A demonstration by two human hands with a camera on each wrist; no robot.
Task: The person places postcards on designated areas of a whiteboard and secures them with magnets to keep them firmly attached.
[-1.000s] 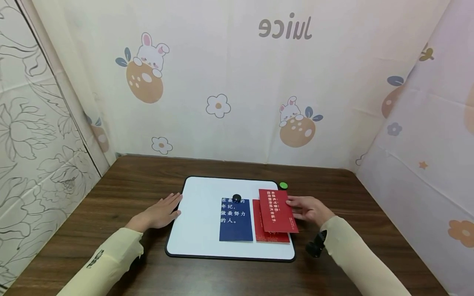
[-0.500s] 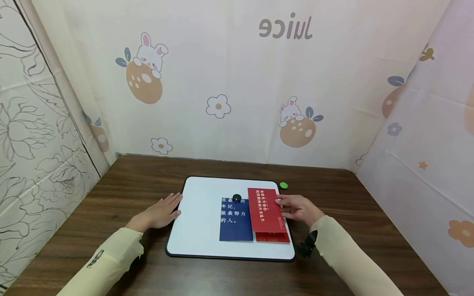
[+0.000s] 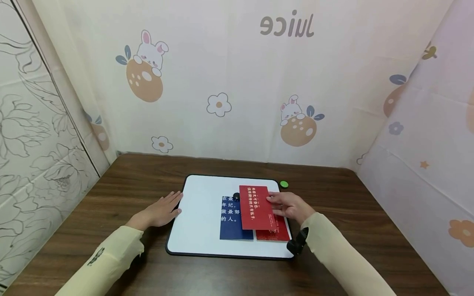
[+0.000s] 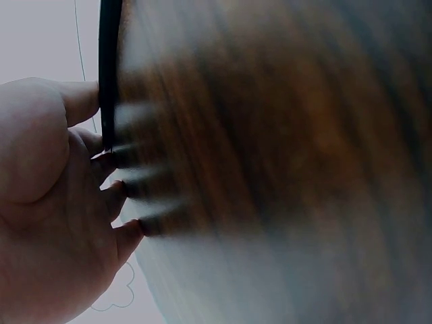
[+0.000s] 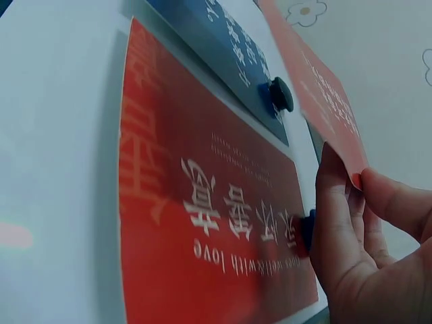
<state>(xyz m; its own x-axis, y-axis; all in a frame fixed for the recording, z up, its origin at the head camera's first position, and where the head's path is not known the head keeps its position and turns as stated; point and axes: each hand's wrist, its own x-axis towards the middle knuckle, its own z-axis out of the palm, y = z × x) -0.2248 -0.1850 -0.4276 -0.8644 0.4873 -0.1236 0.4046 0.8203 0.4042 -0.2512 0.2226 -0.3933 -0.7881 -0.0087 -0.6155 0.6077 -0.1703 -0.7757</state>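
Observation:
My right hand (image 3: 290, 206) pinches the right edge of a red card (image 3: 256, 209) between thumb and fingers. In the head view that card hangs over the whiteboard (image 3: 196, 224), covering parts of a blue card (image 3: 230, 230) and a second red card (image 3: 282, 233) on the board. A black round magnet (image 5: 281, 94) sits at one end of the blue card. Beside the lower red card, a dark magnet (image 5: 308, 231) is partly hidden by my fingers. With fingers extended, my left hand (image 3: 159, 211) touches the board's left edge; the left wrist view has its fingertips at the black rim (image 4: 110, 74).
A green round magnet (image 3: 284, 184) lies by the board's top right corner on the brown wooden table (image 3: 148, 172). Patterned curtains (image 3: 185, 82) stand behind and at both sides. A black wrist camera (image 3: 297, 242) hangs under the right wrist.
My right hand has carried the red card leftward from above the lower red card to over the blue card's right part. The left hand stays in place.

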